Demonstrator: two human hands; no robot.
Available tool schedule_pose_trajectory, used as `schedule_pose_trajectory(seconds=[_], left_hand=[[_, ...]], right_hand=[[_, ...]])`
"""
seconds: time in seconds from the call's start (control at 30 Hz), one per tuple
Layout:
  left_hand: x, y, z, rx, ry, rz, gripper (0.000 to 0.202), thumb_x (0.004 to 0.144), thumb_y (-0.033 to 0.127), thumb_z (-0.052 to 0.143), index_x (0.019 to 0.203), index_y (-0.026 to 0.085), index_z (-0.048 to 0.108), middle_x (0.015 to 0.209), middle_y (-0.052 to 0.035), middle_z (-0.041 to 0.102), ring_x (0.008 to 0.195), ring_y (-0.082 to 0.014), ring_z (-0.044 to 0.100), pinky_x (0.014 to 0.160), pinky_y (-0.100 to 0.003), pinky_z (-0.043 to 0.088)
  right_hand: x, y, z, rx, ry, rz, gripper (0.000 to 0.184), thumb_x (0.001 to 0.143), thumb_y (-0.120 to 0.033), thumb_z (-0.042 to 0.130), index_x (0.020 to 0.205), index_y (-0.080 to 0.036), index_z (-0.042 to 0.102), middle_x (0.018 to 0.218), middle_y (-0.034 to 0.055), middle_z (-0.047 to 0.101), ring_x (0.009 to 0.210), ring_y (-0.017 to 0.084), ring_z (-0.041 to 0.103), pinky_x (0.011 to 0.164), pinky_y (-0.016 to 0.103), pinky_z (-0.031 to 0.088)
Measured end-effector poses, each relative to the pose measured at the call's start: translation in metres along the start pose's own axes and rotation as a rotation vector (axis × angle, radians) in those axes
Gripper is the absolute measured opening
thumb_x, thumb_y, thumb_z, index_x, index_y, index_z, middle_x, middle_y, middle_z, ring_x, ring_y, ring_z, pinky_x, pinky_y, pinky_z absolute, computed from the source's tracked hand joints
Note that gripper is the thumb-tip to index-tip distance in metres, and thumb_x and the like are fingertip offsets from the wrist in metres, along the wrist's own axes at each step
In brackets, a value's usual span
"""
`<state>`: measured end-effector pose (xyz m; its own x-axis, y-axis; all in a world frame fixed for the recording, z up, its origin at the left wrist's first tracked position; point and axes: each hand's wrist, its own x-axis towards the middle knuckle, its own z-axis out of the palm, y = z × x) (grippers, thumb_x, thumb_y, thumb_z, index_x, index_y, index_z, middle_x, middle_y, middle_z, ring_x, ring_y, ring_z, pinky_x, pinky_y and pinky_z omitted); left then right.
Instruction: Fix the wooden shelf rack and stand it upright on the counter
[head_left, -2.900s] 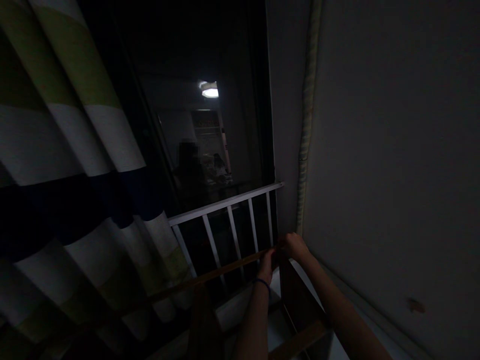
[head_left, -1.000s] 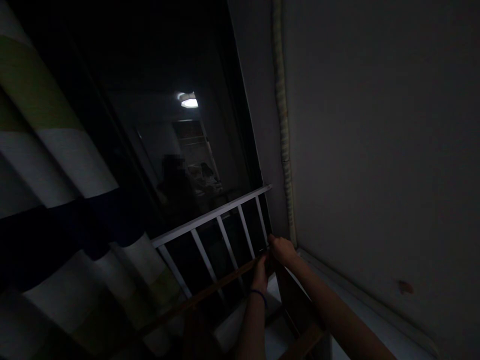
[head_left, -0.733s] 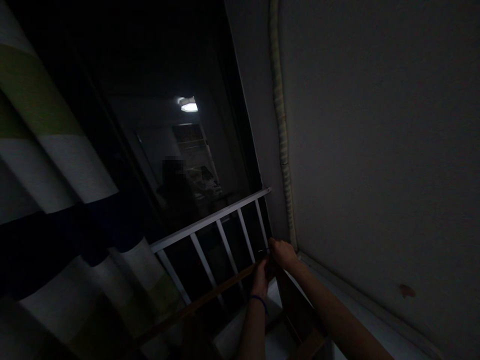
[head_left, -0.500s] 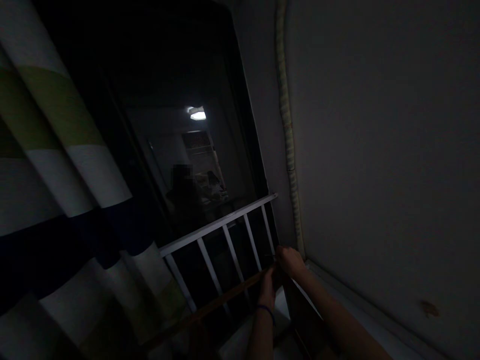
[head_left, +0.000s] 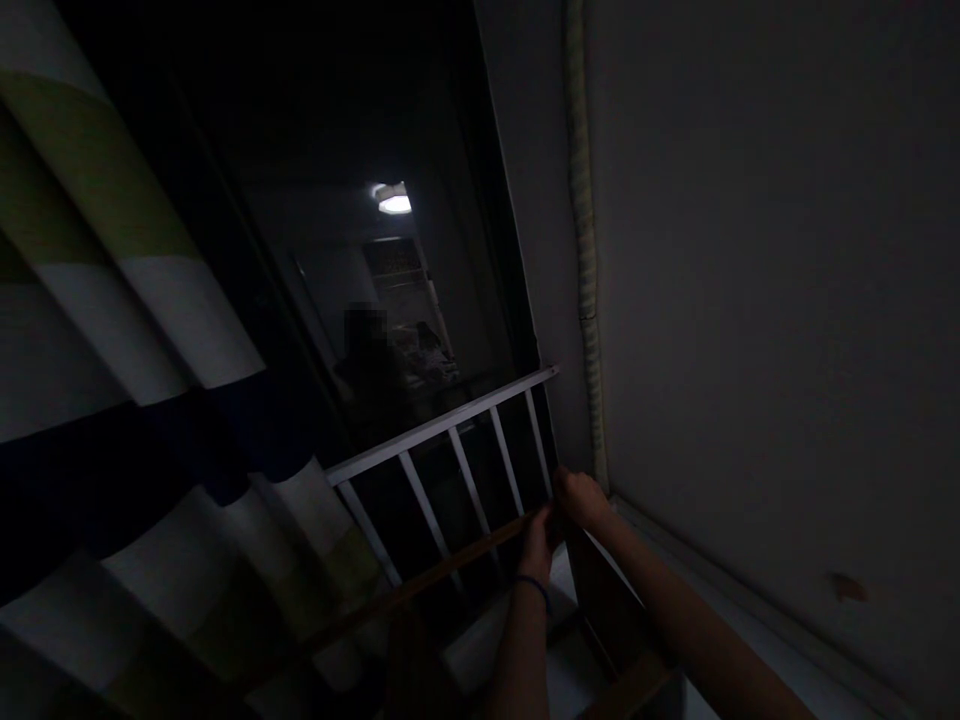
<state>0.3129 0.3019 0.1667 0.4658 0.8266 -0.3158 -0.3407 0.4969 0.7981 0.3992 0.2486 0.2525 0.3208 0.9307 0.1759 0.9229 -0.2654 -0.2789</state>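
In dim light, my left hand (head_left: pixel 537 545) and my right hand (head_left: pixel 579 499) meet at the top corner of a brown wooden frame (head_left: pixel 600 610). My left hand, with a dark band at the wrist, is closed on the end of the frame's top rail (head_left: pixel 420 585). My right hand is closed at the corner itself; what its fingers pinch is too dark to make out. Just behind the hands stands a white barred railing (head_left: pixel 450 440) in front of a dark window.
A striped curtain (head_left: pixel 127 330) hangs at the left. The window glass (head_left: pixel 375 300) reflects a ceiling lamp and a person. A ribbed pipe (head_left: pixel 585 250) runs up the wall corner, and a plain wall (head_left: pixel 772 300) fills the right.
Both hands have stayed on the frame's corner; only the view has swayed slightly, lately drifting to the right.
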Motion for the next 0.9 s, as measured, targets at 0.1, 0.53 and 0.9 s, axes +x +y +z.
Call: schedule_pose_trajectory(seconds=[0.1, 0.53, 0.9], left_hand=[[-0.002, 0.002, 0.002, -0.013, -0.011, -0.005, 0.014, 0.067, 0.028, 0.055, 0.072, 0.017, 0.062, 0.077, -0.0018, 0.065, 0.074, -0.0145, 0.057, 0.07, -0.027, 0.042], [-0.006, 0.004, 0.004, -0.024, 0.049, -0.031, 0.014, 0.068, 0.025, 0.055, 0.073, 0.015, 0.064, 0.074, -0.0035, 0.065, 0.073, -0.0155, 0.059, 0.072, -0.027, 0.042], [-0.003, 0.001, 0.001, -0.013, -0.011, 0.002, 0.02, 0.067, 0.028, 0.058, 0.079, 0.014, 0.065, 0.083, -0.0046, 0.067, 0.08, -0.0163, 0.059, 0.076, -0.027, 0.042]], right_hand=[[-0.001, 0.0, 0.0, -0.002, 0.001, 0.017, 0.022, 0.085, -0.019, 0.029, 0.097, -0.017, 0.048, 0.088, 0.0105, 0.065, 0.081, 0.021, 0.062, 0.061, 0.027, 0.042], [-0.003, 0.0, 0.001, 0.049, 0.116, 0.083, 0.034, 0.077, -0.021, 0.042, 0.11, -0.016, 0.043, 0.11, 0.0103, 0.051, 0.103, 0.019, 0.048, 0.077, 0.027, 0.039], [-0.002, 0.009, 0.003, 0.047, 0.034, 0.093, 0.031, 0.082, -0.037, 0.035, 0.094, -0.016, 0.054, 0.103, 0.0107, 0.055, 0.098, 0.021, 0.052, 0.073, 0.03, 0.041]])
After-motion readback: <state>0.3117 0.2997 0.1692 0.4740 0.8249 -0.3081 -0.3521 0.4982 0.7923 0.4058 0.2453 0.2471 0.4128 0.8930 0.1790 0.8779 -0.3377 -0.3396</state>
